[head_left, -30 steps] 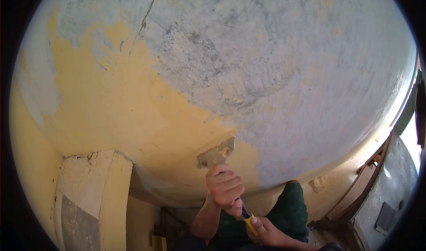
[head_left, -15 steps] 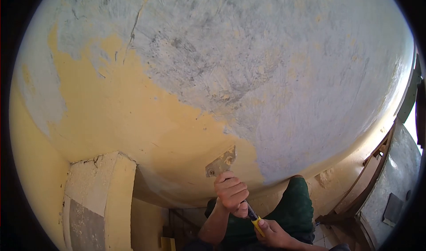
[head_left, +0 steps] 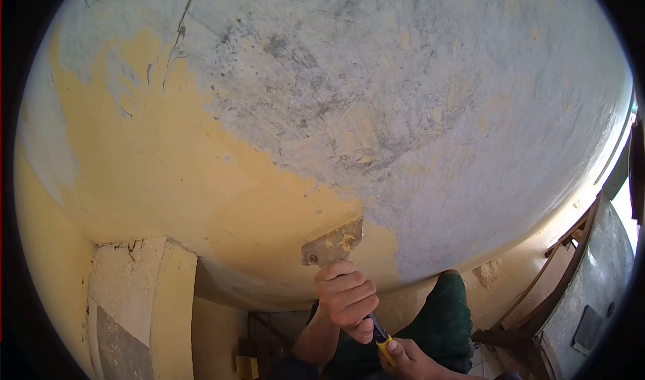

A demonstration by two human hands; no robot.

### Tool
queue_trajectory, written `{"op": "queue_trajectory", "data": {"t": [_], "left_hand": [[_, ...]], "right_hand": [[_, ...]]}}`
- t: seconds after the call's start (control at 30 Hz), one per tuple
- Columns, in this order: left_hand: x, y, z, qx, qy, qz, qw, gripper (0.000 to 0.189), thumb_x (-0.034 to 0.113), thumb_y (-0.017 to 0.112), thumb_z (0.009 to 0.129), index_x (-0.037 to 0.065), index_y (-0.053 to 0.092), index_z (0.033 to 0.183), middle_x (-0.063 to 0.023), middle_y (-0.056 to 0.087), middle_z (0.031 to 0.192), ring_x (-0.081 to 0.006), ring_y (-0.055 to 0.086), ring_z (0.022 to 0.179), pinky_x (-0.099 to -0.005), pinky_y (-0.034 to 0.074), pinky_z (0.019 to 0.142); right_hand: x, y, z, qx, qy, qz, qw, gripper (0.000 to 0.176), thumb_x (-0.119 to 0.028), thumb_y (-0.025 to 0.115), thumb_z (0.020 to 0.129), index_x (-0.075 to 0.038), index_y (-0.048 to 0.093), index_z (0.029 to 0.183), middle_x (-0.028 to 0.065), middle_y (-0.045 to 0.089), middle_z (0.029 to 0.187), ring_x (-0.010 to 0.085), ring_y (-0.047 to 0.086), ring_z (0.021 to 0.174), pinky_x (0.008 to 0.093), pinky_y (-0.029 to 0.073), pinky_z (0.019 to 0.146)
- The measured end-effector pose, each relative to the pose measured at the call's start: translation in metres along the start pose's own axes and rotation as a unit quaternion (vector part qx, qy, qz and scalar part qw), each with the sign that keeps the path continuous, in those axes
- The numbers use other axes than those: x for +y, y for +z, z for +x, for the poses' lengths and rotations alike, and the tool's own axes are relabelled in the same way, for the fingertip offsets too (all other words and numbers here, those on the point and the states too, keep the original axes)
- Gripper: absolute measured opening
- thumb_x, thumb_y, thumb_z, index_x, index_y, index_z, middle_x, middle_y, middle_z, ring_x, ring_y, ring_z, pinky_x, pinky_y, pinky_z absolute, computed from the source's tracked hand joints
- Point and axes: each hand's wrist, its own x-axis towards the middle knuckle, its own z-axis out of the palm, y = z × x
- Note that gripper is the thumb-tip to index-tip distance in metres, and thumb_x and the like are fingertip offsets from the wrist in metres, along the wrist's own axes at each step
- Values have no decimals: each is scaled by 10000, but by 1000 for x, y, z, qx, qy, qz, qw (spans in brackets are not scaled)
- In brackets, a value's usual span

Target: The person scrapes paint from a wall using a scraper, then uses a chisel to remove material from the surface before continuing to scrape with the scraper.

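Observation:
A metal scraper point(head_left: 334, 243) with yellow flakes on its blade touches the wall at the lower edge of the scraped patch. My left hand point(head_left: 347, 298) is wrapped round the handle just below the blade. Further down, my right hand point(head_left: 407, 360) grips the yellow end of the same handle point(head_left: 384, 343). Around the blade the wall has yellow paint point(head_left: 222, 192), and grey-blue bare surface point(head_left: 457, 178) lies above and to the right.
A pillar point(head_left: 127, 293) with yellow and grey faces juts out at the lower left. My knee in green cloth point(head_left: 443, 313) is close to the wall. A grey curved panel point(head_left: 598, 266) leans by wooden pieces at the right. A crack point(head_left: 180, 34) runs down the upper wall.
The scraper blade has turned to show more of its flat face, with yellow flakes on it. Both hands have shifted slightly left and down, and the view has moved a little.

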Motion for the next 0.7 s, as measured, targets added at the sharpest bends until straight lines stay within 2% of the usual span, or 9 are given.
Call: {"op": "queue_trajectory", "data": {"t": [0.07, 0.13, 0.23, 0.3, 0.37, 0.5, 0.57, 0.63, 0.7], "left_hand": [[-1, -4, 6, -10, 1, 11, 1000, 423, 339, 409, 839, 92, 419, 495, -28, 469, 497, -185, 453, 439, -317, 381, 575], [-1, -12, 20, -22, 1, 23, 999, 426, 343, 412, 841, 92, 417, 497, -29, 466, 497, -185, 453, 439, -319, 377, 570], [-1, -23, 46, -8, 23, 45, 999, 412, 343, 422, 828, 94, 417, 499, -31, 465, 500, -184, 457, 441, -323, 375, 570], [9, -31, 47, -60, 8, 70, 996, 408, 341, 424, 826, 93, 427, 502, -32, 472, 506, -186, 459, 445, -321, 380, 578], [17, -24, 30, -42, 10, 60, 997, 404, 340, 425, 822, 94, 429, 502, -30, 475, 506, -188, 465, 449, -323, 383, 583], [24, -6, -10, -27, -29, 34, 999, 395, 341, 432, 814, 94, 434, 506, -24, 489, 516, -189, 488, 466, -332, 398, 601], [27, -2, -16, -32, -43, 29, 998, 386, 338, 437, 808, 94, 436, 509, -23, 496, 522, -187, 495, 473, -334, 401, 607], [30, 0, -20, -35, -58, 30, 997, 377, 336, 442, 801, 94, 438, 511, -23, 503, 529, -186, 502, 479, -337, 405, 613], [28, 1, -15, -40, -67, 26, 997, 466, 366, 408, 863, 82, 451, 496, -28, 498, 499, -186, 501, 466, -329, 387, 606]], "right_hand": [[-1, -1, 0, -5, -1, 10, 1000, 595, -633, 335, 1004, -97, 449, 774, -33, 384, 647, 86, 346, 568, 262, 301, 519], [-6, -6, 1, -37, 26, -22, 999, 628, -601, 285, 1025, -69, 474, 749, -9, 447, 611, 90, 431, 523, 246, 363, 487], [-22, -6, 0, -51, 17, -41, 998, 637, -609, 284, 1021, -65, 478, 751, -5, 454, 609, 91, 430, 520, 245, 361, 485], [-23, -1, -10, -42, -7, -26, 999, 604, -618, 316, 1013, -88, 467, 765, -23, 414, 621, 85, 384, 530, 249, 325, 488], [-14, 1, -15, -35, -30, -10, 999, 574, -628, 348, 1005, -111, 456, 779, -41, 374, 633, 78, 338, 540, 253, 290, 490], [23, 1, -16, -6, -14, 42, 999, 543, -623, 373, 1001, -131, 455, 786, -50, 376, 619, 76, 331, 508, 245, 271, 461], [31, -4, -18, -15, 41, 64, 997, 546, -634, 377, 994, -135, 449, 787, -50, 379, 614, 72, 336, 503, 238, 266, 458], [30, -5, -19, -11, 33, 57, 998, 547, -640, 376, 991, -137, 449, 790, -52, 379, 613, 70, 339, 501, 237, 264, 454], [26, -6, -17, -10, 18, 44, 999, 549, -646, 374, 987, -139, 448, 793, -54, 380, 612, 68, 342, 499, 237, 262, 451]]}}
